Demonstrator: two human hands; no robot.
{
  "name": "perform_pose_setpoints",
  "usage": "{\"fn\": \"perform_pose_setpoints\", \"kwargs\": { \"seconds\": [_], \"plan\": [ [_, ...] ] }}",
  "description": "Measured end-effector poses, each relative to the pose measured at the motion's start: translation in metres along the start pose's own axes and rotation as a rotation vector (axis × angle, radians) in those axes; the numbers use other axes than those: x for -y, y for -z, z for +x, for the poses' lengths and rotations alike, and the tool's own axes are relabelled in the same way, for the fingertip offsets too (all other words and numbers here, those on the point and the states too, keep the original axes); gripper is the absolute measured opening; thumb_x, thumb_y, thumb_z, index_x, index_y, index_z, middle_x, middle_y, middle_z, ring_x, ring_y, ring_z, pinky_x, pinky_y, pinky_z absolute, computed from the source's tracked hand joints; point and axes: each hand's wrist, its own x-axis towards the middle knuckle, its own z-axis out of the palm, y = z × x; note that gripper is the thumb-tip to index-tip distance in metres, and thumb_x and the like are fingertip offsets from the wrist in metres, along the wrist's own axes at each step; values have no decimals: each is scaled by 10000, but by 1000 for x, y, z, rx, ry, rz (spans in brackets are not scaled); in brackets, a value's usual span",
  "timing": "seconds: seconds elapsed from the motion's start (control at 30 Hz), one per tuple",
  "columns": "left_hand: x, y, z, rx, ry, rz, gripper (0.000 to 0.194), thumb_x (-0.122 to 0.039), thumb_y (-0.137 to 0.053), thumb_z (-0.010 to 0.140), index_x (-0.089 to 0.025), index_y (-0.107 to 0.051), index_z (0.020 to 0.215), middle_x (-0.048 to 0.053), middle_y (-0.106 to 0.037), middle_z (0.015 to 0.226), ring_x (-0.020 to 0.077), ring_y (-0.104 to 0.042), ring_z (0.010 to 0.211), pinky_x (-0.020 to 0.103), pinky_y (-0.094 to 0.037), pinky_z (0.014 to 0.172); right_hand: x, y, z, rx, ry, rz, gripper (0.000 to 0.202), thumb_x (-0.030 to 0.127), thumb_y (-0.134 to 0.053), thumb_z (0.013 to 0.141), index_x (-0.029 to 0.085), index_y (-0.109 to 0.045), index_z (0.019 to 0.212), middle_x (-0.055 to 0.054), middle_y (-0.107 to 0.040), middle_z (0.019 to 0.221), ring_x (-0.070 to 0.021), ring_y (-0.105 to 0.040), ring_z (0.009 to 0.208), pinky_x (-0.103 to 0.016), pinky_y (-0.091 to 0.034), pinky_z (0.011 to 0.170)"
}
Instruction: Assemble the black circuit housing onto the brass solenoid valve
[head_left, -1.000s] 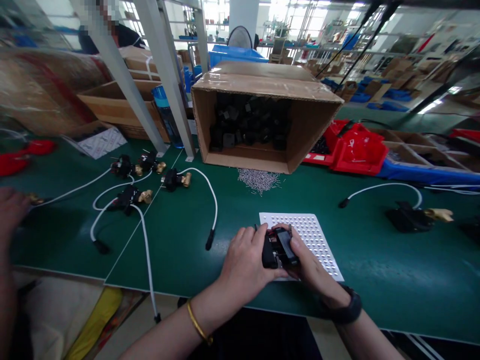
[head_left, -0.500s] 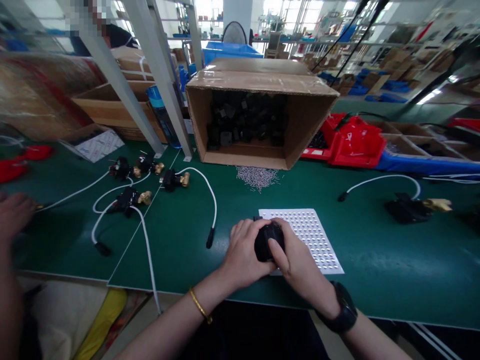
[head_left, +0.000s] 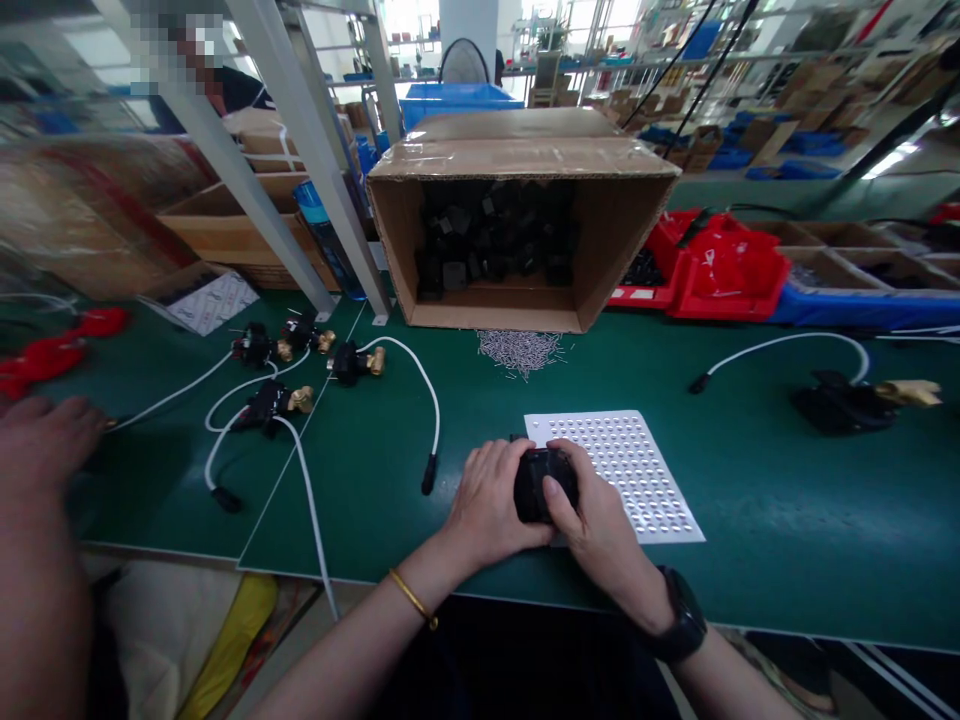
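Note:
Between my two hands sits a black plastic housing (head_left: 537, 486), held just above the near part of the green table. My left hand (head_left: 486, 500) wraps around its left side. My right hand (head_left: 596, 515) grips the right side, with the thumb pressed on the top. Partly under my right hand lies a white sheet (head_left: 649, 470) with rows of small silvery round dots. A heap of small metal pins (head_left: 519, 350) lies beyond it. Left of my hands is a white cable with a black plug (head_left: 429, 474), running to a black valve unit with a brass fitting (head_left: 349, 362).
An open cardboard box (head_left: 622, 240) full of black parts faces me. Red bins (head_left: 739, 275) stand at its right, a metal post (head_left: 315, 150) at its left. Several valve units with cables lie left, another valve unit (head_left: 844, 400) right. A co-worker's hand (head_left: 49, 440) is at far left.
The view has shifted slightly, so the table items appear moved. Both my hands keep their hold on the black housing. The co-worker's hand reaches further into view.

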Motion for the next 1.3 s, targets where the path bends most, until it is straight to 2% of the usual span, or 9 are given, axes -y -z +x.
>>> {"fn": "perform_pose_setpoints", "kwargs": {
  "seconds": [0.17, 0.4, 0.67, 0.8, 0.9, 0.97, 1.07, 1.17, 1.3],
  "plan": [
    [-1, -3, -1, -26, -4, 34, 696, -362, -671, 614, -194, -379, 1222, 95, -530, 1116, 275, -484, 1015, 444, -391, 892, 8, 11, 5, 136, 44, -7, 420, 349, -515, 826, 211, -409, 1208, -90, -597, 1081, -258, -589, 929, -394, -445, 807],
    [-5, -11, -3, -122, 25, 50, 556, -308, -620, 670, -190, -419, 1174, 89, -549, 1054, 263, -495, 971, 437, -404, 876, 1, 4, 5, -14, -71, 72, 382, 406, -462, 849, 196, -416, 1165, -99, -596, 1052, -256, -595, 901, -385, -456, 787],
    [2, -2, -3, -32, -2, -31, 647, -312, -643, 686, -253, -374, 1272, 60, -527, 1088, 250, -491, 1010, 425, -394, 905, 9, 3, 4, 78, 53, -113, 564, 366, -505, 824, 186, -348, 1335, -140, -531, 1228, -304, -536, 1057, -455, -423, 877],
    [8, 4, -10, -60, 10, -198, 688, -275, -731, 601, -242, -399, 1202, 70, -503, 1171, 260, -473, 1095, 436, -364, 963, 2, 1, -2, 152, -108, 247, 619, 422, -545, 813, 206, -329, 1351, -104, -572, 1077, -191, -591, 747, -329, -493, 657],
    [15, 11, -16, -81, 71, -395, 683, -319, -741, 622, -221, -374, 1189, 105, -450, 1264, 265, -455, 1165, 429, -357, 991, 0, -5, -7, 342, -319, 713, 446, 493, -573, 805, 177, -512, 1115, 25, -505, 701, -30, -297, 370, -161, -263, 332],
    [18, 18, -18, -21, 86, -566, 823, -464, -773, 569, -209, -351, 1229, 128, -437, 1289, 286, -456, 1175, 425, -359, 994, 3, -10, -10, 353, -408, 916, 389, 470, -642, 769, 167, -534, 987, 71, -422, 627, 2, -167, 353, -138, -148, 309],
    [17, 27, -14, 43, 128, -885, 947, -727, -590, 599, -194, -286, 1321, 135, -512, 1225, 281, -521, 1091, 407, -399, 942, 11, -18, -12, 261, -431, 1015, 353, 417, -692, 743, 165, -534, 933, 63, -450, 675, 15, -191, 361, -122, -162, 306],
    [10, 29, -5, -33, 303, -954, 644, -637, -446, 794, -186, -421, 1253, 80, -619, 1001, 202, -589, 856, 316, -454, 768, 17, -24, -15, 209, -402, 979, 364, 406, -692, 741, 170, -530, 967, 30, -512, 781, 16, -262, 367, -118, -198, 299],
    [5, 24, -1, -150, 374, -801, 357, -469, -507, 833, -158, -631, 956, 54, -636, 907, 172, -569, 809, 245, -429, 692, 19, -30, -19, 179, -347, 904, 375, 413, -667, 758, 177, -509, 1002, -1, -556, 867, 17, -310, 357, -122, -196, 292]
  ]
}}
